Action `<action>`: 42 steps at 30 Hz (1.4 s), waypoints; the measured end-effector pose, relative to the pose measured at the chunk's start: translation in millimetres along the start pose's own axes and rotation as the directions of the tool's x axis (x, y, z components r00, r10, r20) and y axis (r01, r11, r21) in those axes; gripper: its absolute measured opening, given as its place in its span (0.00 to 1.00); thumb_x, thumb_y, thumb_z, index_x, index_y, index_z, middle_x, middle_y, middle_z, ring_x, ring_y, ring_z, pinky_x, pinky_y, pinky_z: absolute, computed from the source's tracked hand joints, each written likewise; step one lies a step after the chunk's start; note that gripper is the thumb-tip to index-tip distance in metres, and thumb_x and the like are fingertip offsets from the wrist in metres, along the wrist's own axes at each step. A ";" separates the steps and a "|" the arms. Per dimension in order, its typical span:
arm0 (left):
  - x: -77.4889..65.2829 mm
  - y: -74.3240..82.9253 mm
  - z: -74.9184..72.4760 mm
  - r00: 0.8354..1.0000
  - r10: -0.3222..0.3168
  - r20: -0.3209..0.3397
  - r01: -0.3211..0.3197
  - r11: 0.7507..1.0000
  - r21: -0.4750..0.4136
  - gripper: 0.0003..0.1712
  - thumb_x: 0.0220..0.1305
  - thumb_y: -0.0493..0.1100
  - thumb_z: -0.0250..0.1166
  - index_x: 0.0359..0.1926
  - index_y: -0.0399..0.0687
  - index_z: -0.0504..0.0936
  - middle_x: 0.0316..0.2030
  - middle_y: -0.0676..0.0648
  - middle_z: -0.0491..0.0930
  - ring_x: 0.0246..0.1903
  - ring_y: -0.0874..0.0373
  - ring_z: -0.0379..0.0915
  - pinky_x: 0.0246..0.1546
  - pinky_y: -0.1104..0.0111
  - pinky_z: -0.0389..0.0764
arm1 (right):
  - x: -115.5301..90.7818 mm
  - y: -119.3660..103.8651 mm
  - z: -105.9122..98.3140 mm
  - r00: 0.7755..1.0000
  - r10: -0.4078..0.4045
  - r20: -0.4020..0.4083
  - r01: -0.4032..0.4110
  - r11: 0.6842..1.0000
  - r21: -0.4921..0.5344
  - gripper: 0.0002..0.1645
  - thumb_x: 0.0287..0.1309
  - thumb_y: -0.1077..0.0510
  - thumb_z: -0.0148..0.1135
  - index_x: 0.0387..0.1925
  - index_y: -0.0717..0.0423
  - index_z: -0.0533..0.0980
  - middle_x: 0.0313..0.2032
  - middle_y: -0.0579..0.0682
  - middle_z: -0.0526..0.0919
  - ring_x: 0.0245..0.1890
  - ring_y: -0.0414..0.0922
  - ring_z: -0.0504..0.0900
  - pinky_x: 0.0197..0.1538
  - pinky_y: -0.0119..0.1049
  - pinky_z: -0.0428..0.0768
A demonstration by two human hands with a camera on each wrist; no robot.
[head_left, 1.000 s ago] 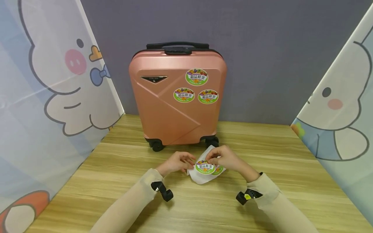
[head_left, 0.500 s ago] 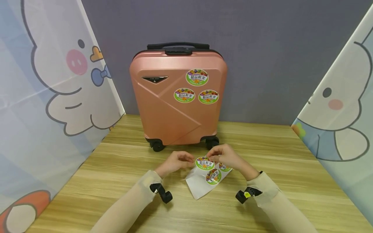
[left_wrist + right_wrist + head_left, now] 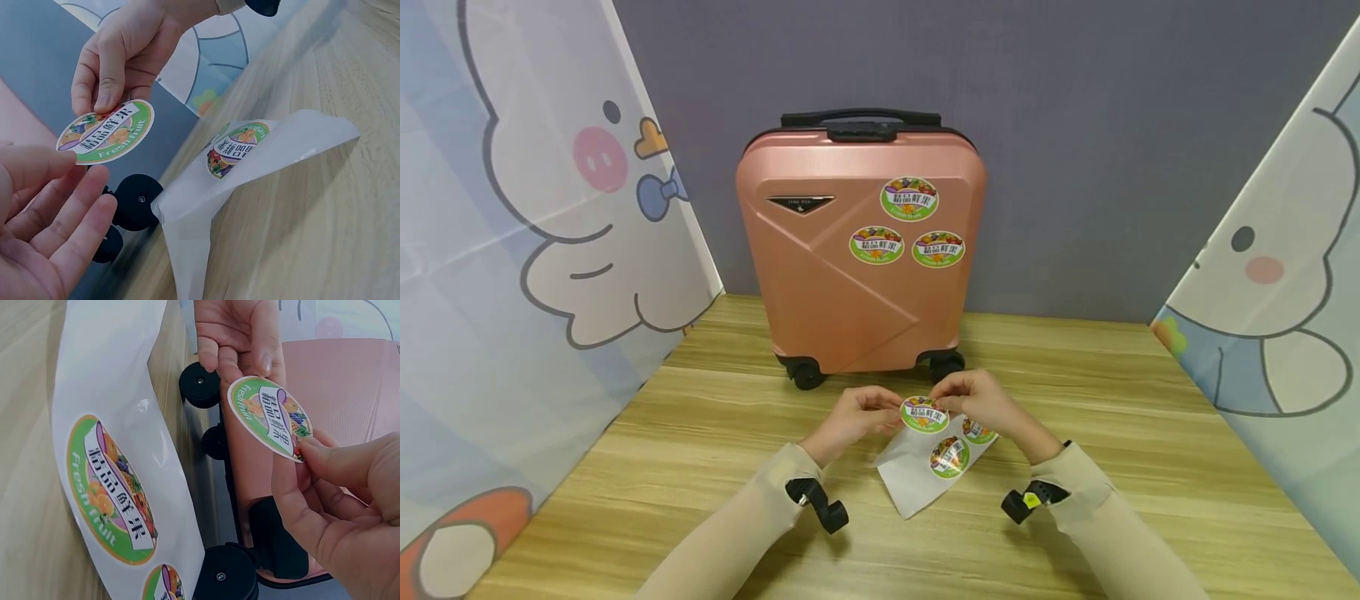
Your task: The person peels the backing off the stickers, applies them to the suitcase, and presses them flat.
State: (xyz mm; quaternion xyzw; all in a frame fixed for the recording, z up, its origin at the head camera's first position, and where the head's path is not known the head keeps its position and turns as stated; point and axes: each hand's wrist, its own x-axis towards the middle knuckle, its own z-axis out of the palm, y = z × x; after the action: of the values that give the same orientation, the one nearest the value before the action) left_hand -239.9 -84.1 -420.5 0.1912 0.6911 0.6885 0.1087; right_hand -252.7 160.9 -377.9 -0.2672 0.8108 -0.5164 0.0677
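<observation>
In the head view, my right hand [image 3: 977, 402] pinches an oval fruit sticker [image 3: 924, 414] by its right edge, thumb in front. My left hand [image 3: 856, 419] meets the opposite edge, its thumb and a fingertip at the rim; in the left wrist view its other fingers [image 3: 81, 244] spread loosely below. The sticker, printed with fruit and "Fresh fruit", is off its backing. Under it lies the white backing sheet [image 3: 904, 479], bent up from the table, bearing more such stickers [image 3: 950, 457]. The right wrist view shows the held sticker [image 3: 270, 417] between both hands.
A pink suitcase [image 3: 857, 308] with black wheels stands upright behind the hands, three similar stickers on its upper right front. Beneath is a wood-grain table [image 3: 1075, 375]. A grey wall [image 3: 1112, 167] rises behind, and cartoon-printed panels [image 3: 587, 292] flank both sides.
The right hand has lifted the sticker off the backing sheet and slightly away from it. The sheet has swung out below, showing more stickers. The left fingers have come to the sticker's left edge.
</observation>
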 end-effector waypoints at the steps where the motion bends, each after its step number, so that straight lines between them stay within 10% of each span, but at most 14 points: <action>1: 0.1 0.2 0.3 1.000 0.005 -0.007 -0.005 1.000 -0.003 0.14 0.64 0.28 0.64 0.49 0.22 0.78 0.39 0.38 0.85 0.36 0.55 0.84 0.44 0.51 0.84 | 0.4 0.4 0.2 1.000 -0.003 -0.002 0.003 1.000 0.003 0.06 0.60 0.73 0.62 0.38 0.72 0.82 0.33 0.58 0.85 0.30 0.45 0.83 0.36 0.50 0.86; 12: -3.0 -0.1 0.3 0.997 0.034 -0.074 -0.037 0.999 -0.040 0.13 0.63 0.25 0.63 0.47 0.20 0.78 0.38 0.39 0.85 0.33 0.55 0.84 0.40 0.52 0.86 | 2.8 -4.5 3.5 0.998 -0.064 -0.015 0.063 0.996 -0.057 0.07 0.61 0.72 0.62 0.40 0.69 0.83 0.37 0.59 0.85 0.37 0.47 0.83 0.38 0.35 0.83; 23: -4.5 0.0 2.3 0.979 0.068 -0.191 -0.071 0.997 -0.011 0.10 0.62 0.24 0.63 0.45 0.21 0.79 0.35 0.36 0.85 0.32 0.49 0.85 0.38 0.50 0.85 | 4.3 -7.9 4.8 0.996 -0.082 -0.017 0.081 0.996 -0.038 0.13 0.67 0.71 0.54 0.47 0.70 0.82 0.46 0.61 0.82 0.47 0.53 0.79 0.46 0.43 0.82; 42: 1.8 8.9 -1.4 0.917 0.158 -0.365 -0.193 0.979 -0.061 0.09 0.61 0.24 0.65 0.43 0.20 0.82 0.32 0.39 0.85 0.31 0.53 0.85 0.34 0.60 0.87 | 18.1 -25.6 7.3 0.986 -0.141 -0.090 0.142 0.990 0.002 0.14 0.69 0.70 0.54 0.49 0.71 0.81 0.49 0.63 0.81 0.50 0.56 0.78 0.50 0.43 0.82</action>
State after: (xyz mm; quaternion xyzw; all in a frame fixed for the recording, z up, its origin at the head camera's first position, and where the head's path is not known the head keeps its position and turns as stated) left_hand -241.1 -84.8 -411.5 0.1181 0.6454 0.7512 -0.0723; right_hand -255.9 137.7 -355.8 -0.3004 0.7899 -0.5347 -0.0044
